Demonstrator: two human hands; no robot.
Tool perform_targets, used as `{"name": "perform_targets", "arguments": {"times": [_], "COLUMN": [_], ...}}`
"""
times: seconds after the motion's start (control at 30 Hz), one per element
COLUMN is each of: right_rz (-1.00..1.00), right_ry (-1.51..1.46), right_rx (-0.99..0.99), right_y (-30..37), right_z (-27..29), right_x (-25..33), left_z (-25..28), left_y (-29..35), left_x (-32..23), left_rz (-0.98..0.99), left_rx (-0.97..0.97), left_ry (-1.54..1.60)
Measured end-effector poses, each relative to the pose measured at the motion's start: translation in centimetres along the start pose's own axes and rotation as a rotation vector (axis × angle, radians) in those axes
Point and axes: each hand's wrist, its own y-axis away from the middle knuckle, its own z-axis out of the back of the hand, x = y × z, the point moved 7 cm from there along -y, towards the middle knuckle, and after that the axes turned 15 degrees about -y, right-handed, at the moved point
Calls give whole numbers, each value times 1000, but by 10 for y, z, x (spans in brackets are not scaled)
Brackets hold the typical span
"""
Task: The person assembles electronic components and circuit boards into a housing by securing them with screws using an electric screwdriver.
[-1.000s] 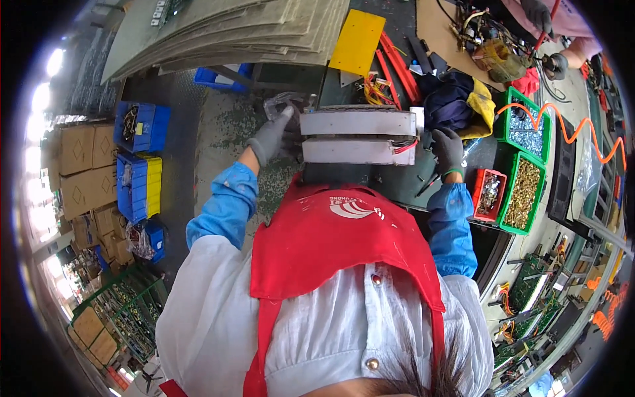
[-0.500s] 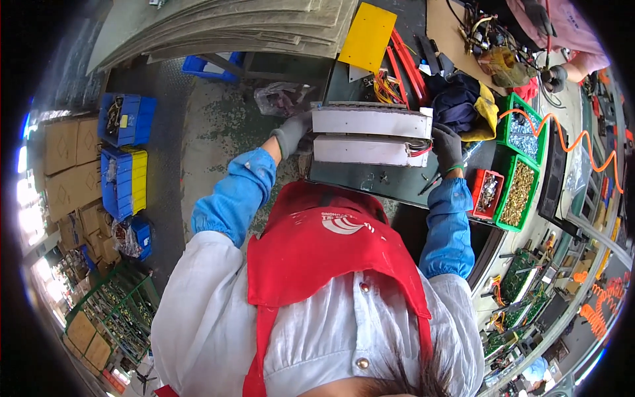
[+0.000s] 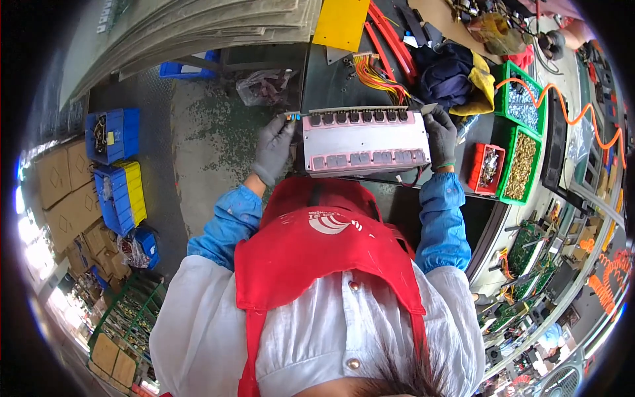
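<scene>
At the left end of the metal box (image 3: 365, 140): left hand (image 3: 273, 149) in a gray glove, fingers bent and closed on a thin end piece, right by tiny orange and blue parts (image 3: 292, 117).
At the right end: right hand (image 3: 441, 135), gray glove too, closed on the end, close by a small pale tab (image 3: 429, 108).
Both hands: well apart, one at each end, box held between.
Where the box is: right in front of the red apron (image 3: 331, 258), at the near edge of the dark table (image 3: 324, 86); pale flat side showing, black parts (image 3: 360, 118) in a row along the far edge, gray pads (image 3: 360, 159) along the near edge. Cannot tell if lifted or resting.
Arms: blue sleeve covers (image 3: 442, 221) over white shirt sleeves (image 3: 192, 278).
Just past the box: bunch of yellow, orange and red wires (image 3: 378, 78), then long red strips (image 3: 395, 43), then a yellow plate (image 3: 340, 25).
Near the right hand: crumpled dark blue and yellow cloth (image 3: 450, 76) farther off; red bin (image 3: 475, 169) of small metal bits to the right.
Next over: two green bins (image 3: 513, 200), one with silver bits, one with gold bits; wavy orange cord (image 3: 598, 143) crossing the silver ones.
Top right: another person's gloved hand (image 3: 551, 45).
Floor past the left hand: crumpled see-through bag (image 3: 264, 87).
Farther left: blue bins (image 3: 126, 132), a yellow bin (image 3: 134, 192), brown cardboard boxes (image 3: 63, 172).
Top left: big stack of flat gray boards (image 3: 218, 26).
</scene>
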Motion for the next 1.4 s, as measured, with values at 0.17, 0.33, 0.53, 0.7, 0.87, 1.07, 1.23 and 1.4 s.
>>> {"name": "perform_targets", "arguments": {"times": [0.17, 0.33, 0.53, 0.7, 0.87, 1.07, 1.23, 1.4], "right_rz": [115, -20, -201, -570, -586, -328, -419, -502], "right_ry": [-14, -27, -120, 30, -163, -20, -248, -385], "right_rx": [30, 122, -167, -77, -103, 11, -107, -118], "right_y": [0, 2, -9, 0, 4, 30, 38, 30], "right_z": [3, -3, 18, -6, -7, -2, 1, -6], "right_x": [19, 40, 32, 26, 12, 25, 17, 7], "left_z": [21, 36, 41, 11, -7, 1, 5, 2], "left_y": [-14, -40, -74, -78, -86, -52, -46, -55], "left_x": [-49, -48, -25, 2, 34, 2, -10, 1], "left_rz": [-156, -186, -77, 493, 275, 445, 421, 437], "left_rx": [-33, 80, 116, 276, 434, 364, 300, 299], "left_ry": [-15, -20, 120, 91, 146, 382, 383, 388]}}
